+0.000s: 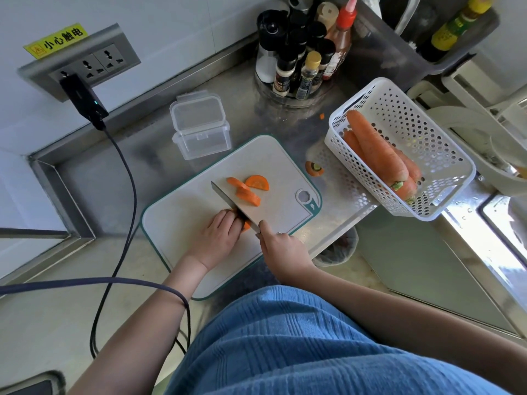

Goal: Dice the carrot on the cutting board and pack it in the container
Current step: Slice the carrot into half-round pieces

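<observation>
Gripping knife (242, 208) handle, right hand (278, 243) cut carrot piece (245, 224) pinned by curled left hand (219, 238) fingers on cutting board (182, 223); slices (248, 189) lay far side of blade.

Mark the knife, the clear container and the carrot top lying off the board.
knife (242, 205): head view, flat of the blade.
clear container (204, 138): head view, front wall below the lid.
carrot top (314, 168): head view, cut face with its green centre.

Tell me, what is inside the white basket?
The basket holds whole carrots. At least two show; the top one may cover more. Its floor under them is hidden.
</observation>
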Available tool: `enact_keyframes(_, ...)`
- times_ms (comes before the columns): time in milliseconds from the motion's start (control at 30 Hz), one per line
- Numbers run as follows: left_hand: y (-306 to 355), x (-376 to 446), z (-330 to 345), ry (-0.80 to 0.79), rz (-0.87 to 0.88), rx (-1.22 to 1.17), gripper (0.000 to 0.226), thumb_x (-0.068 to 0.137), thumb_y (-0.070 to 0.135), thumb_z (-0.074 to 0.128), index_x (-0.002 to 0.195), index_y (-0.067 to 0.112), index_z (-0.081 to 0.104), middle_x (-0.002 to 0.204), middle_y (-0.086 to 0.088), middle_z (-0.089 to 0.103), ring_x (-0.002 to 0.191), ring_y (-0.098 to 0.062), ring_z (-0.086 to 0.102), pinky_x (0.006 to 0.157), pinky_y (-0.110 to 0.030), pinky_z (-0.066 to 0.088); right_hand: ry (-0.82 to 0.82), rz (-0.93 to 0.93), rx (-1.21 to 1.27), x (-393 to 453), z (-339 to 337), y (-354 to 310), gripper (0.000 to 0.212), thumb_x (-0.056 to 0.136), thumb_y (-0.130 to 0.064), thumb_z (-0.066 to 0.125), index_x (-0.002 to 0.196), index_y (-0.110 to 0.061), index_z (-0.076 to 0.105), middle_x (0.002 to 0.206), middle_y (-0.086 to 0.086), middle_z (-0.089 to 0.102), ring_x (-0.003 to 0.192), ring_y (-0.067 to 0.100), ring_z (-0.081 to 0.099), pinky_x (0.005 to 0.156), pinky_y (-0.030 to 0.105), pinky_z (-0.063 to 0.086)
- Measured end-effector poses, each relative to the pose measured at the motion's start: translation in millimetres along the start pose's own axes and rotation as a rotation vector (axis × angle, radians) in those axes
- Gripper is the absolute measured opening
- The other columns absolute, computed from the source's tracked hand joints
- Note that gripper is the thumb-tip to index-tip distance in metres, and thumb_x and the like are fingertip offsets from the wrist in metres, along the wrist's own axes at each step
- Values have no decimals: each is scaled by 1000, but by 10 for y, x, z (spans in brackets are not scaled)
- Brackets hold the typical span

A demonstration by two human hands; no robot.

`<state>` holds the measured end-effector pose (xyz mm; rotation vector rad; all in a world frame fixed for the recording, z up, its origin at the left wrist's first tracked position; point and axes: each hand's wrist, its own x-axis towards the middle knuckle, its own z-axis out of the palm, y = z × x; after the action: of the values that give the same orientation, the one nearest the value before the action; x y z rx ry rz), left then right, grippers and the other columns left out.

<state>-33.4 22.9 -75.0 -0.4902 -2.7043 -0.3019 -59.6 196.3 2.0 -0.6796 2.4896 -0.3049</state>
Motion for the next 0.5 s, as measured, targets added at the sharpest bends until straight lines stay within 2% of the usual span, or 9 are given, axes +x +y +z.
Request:
enact_keyframes(133,-9,-22,34,9,2,24,8,87,9,43,93,5,48,83,-15,58,87,-27,46,72,-36,53,-1,-8,-21,3,33,-5,24,105,-28,24,114,-9,34,62,6,47,55,29,45,52,34,35)
enact_keyframes(267,20,-35,37,31,-15,14,11,87,10,44,95,5,49,90,-14,55,91,-27,47,76,-36,52,9,7,-13,16,80,-23,23,105,-28,25,111,-8,35,56,-1,36,54,29,47,49,33,35)
enact_keyframes(400,11,-17,4,30,-17,-10,7,88,10,46,93,6,48,87,-15,57,89,-27,47,74,-36,53,-2,27,1,51,102,-28,18,105,-24,27,110,-8,34,55,0,37,51,27,45,48,32,35)
enact_keyframes(500,-11,19,-31,40,6,-32,7,93,10,42,92,7,47,82,-15,57,86,-27,47,73,-35,52,-19,38,5,65,107,-33,14,104,-21,29,108,-8,33,55,0,36,45,23,37,44,31,31)
